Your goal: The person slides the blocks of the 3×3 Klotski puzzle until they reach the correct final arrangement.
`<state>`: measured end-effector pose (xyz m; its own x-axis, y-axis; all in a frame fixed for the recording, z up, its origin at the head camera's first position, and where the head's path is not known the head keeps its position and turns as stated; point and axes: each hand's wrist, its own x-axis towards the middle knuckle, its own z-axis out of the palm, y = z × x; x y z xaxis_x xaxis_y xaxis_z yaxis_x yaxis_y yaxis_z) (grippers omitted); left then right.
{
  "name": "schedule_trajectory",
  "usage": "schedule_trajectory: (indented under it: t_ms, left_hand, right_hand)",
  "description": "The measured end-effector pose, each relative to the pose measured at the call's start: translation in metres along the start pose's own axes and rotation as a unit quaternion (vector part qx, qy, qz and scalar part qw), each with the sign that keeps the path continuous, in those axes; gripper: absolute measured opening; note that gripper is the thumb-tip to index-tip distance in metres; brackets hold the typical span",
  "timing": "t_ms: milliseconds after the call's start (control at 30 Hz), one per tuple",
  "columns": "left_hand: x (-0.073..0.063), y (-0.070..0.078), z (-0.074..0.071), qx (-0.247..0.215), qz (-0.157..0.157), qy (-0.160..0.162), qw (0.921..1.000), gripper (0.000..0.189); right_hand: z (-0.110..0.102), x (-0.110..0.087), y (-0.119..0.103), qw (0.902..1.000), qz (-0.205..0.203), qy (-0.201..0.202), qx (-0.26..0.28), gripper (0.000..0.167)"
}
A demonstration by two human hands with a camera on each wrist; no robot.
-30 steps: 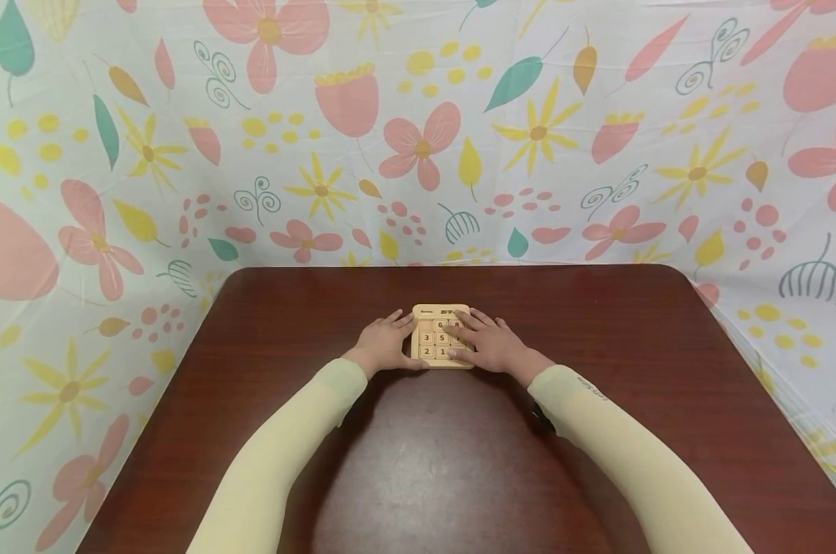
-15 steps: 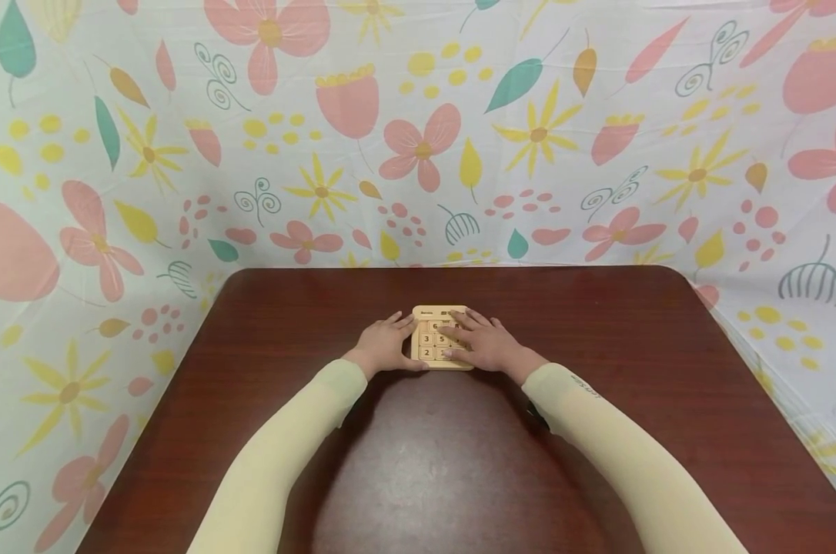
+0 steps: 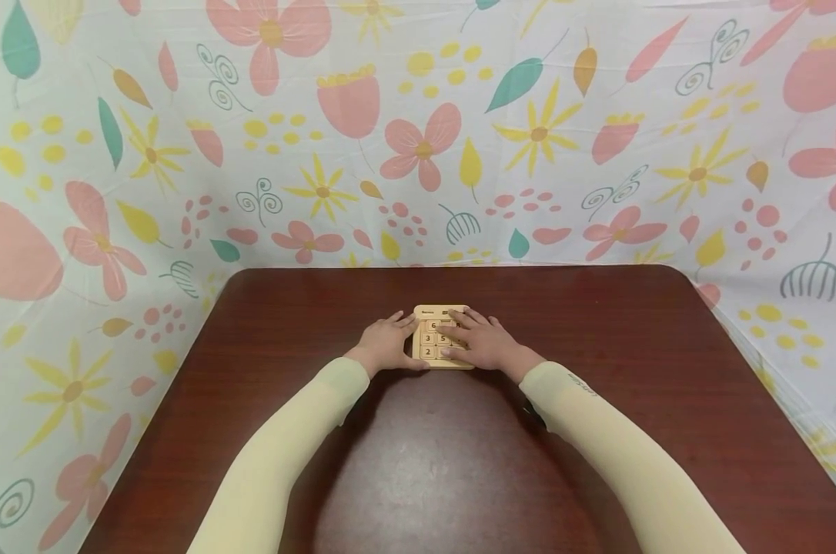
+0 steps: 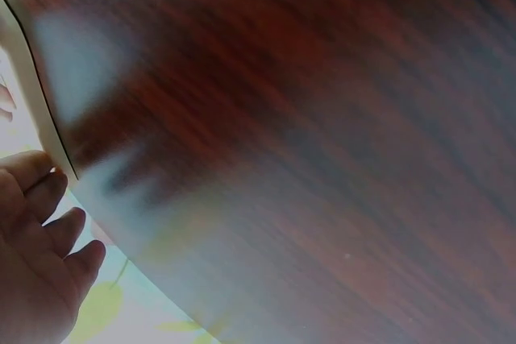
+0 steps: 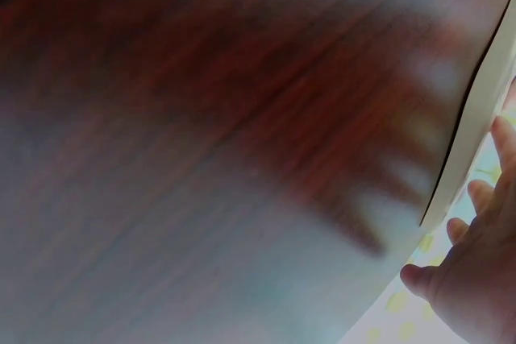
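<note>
A light wooden number slide puzzle point(image 3: 432, 312) lies flat on the table in the head view, with numbered tiles such as 6, 3, 5 and 2 showing. My left hand point(image 3: 386, 344) holds its left side, thumb at the near edge and fingertips by the upper left corner. Over the right part of the board spreads my right hand point(image 3: 490, 344), its extended fingers on the tiles. One fingertip touches the tile marked 6 point(image 3: 433, 325) in the top row. Several right-hand tiles are covered by fingers. Each wrist view catches only the board's side, beside the left hand point(image 4: 36, 247) and right hand point(image 5: 484, 263).
The dark reddish-brown table point(image 3: 418, 454) reflects light in front of the puzzle. A white cloth with printed flowers point(image 3: 418, 154) hangs behind the table and along its sides. Pale yellow sleeves point(image 3: 265, 454) cover both forearms.
The tile marked 6 has slid left within the top row. My right hand has shifted slightly left with its finger on it; my left hand stays in place.
</note>
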<state>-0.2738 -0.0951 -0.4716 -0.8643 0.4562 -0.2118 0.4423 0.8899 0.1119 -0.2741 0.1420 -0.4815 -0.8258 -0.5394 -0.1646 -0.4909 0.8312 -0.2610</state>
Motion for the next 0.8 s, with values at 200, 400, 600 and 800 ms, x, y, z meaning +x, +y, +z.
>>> schedule_trajectory:
  t_ms: [200, 400, 600, 800]
  left_hand:
    - [0.0006, -0.0008, 0.0001, -0.003, -0.002, -0.002, 1.0, 0.099]
    - [0.0015, -0.002, 0.0021, 0.0, -0.005, -0.001, 1.0, 0.1]
    - [0.0011, -0.0001, -0.0003, 0.0, -0.005, -0.005, 1.0, 0.1]
    - [0.0005, 0.0019, -0.0012, 0.002, -0.011, -0.006, 0.9999, 0.1]
  right_hand:
    - [0.001, 0.0023, 0.0006, 1.0, -0.001, 0.001, 0.002, 0.06]
    - [0.0032, 0.0041, 0.0004, 1.0, -0.001, -0.001, 0.01, 0.06]
    - [0.0023, 0.0039, -0.0017, 0.9999, 0.0, -0.003, 0.014, 0.06]
    - [-0.0001, 0.005, -0.0056, 0.9999, -0.002, -0.003, 0.015, 0.06]
